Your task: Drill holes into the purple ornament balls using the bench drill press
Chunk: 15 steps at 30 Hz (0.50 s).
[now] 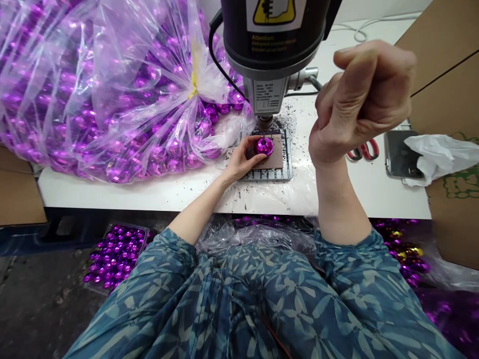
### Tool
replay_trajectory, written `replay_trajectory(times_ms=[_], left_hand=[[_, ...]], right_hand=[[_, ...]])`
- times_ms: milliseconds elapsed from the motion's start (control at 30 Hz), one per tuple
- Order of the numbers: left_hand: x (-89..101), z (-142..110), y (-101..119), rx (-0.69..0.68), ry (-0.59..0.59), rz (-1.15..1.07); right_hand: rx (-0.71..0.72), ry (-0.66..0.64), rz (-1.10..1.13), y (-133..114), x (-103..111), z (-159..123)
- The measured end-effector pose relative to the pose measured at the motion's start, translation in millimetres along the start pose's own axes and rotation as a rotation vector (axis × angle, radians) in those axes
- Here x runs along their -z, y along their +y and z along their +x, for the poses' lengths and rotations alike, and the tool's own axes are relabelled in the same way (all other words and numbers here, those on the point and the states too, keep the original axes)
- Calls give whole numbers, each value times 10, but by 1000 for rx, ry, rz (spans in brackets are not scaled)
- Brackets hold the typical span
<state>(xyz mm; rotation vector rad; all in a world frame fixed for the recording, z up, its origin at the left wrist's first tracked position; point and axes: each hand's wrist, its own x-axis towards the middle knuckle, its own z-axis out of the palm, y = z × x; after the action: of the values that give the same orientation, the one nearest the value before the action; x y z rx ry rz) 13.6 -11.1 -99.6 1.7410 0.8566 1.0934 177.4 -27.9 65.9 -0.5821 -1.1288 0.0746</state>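
Purple faceted ball (265,146) pinched under the drill press (275,42)

Thumb and fingers of the left hand (242,158) were clamped on the ball, over a brown board (276,159) on the base plate (286,173), behind the middle of the desk's (160,196) front edge. A speckled strip of desk separated plate from edge. The right hand (361,102) was raised, fingers curled in; whether they closed on anything could not be told. A tied plastic bag (101,94) of purple balls filled the left end, short of the front edge. Scissors (370,149) and a smartphone (402,149) lay toward the right edge.

Left hand (241,160) pinching, right hand (361,99) raised, curled
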Motion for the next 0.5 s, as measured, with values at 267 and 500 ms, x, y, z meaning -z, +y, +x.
replay_trajectory(times_ms=[267,500], left_hand=[[-5,4,-39,-19,-6,1],[-6,-10,-77,-71,-1,35]], right_hand=[[19,-108,3,173,216,-167],[67,-64,97,67,87,-68]])
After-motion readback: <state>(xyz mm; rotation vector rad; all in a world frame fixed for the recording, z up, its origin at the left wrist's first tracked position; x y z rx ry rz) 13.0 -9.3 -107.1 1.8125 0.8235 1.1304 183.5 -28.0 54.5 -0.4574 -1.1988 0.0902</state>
